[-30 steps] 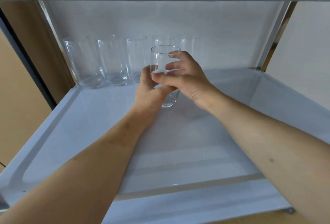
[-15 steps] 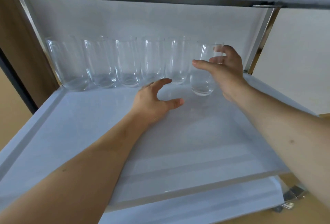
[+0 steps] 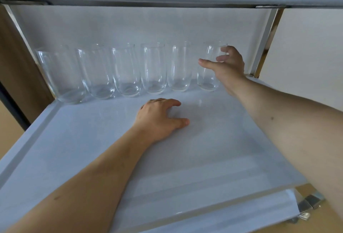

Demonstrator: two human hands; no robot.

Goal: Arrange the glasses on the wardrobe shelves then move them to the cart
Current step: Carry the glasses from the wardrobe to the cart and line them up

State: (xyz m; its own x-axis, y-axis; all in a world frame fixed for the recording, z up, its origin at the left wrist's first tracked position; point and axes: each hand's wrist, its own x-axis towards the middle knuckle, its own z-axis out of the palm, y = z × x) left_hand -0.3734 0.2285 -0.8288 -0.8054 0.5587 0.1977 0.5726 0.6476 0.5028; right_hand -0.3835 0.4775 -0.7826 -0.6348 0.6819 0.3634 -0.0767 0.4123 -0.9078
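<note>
While six clear glasses stand in a row at the back of the white shelf [image 3: 204, 158], the right hand [image 3: 229, 66] curls its fingers [image 3: 207, 63] round the rightmost glass [image 3: 208, 73]; the left hand [image 3: 160, 117] rests spread, holding nothing.

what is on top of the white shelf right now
Six clear glasses stand upright in a row along the back of the shelf. The left hand rests on it in front. The right hand hides part of the rightmost glass.
</note>
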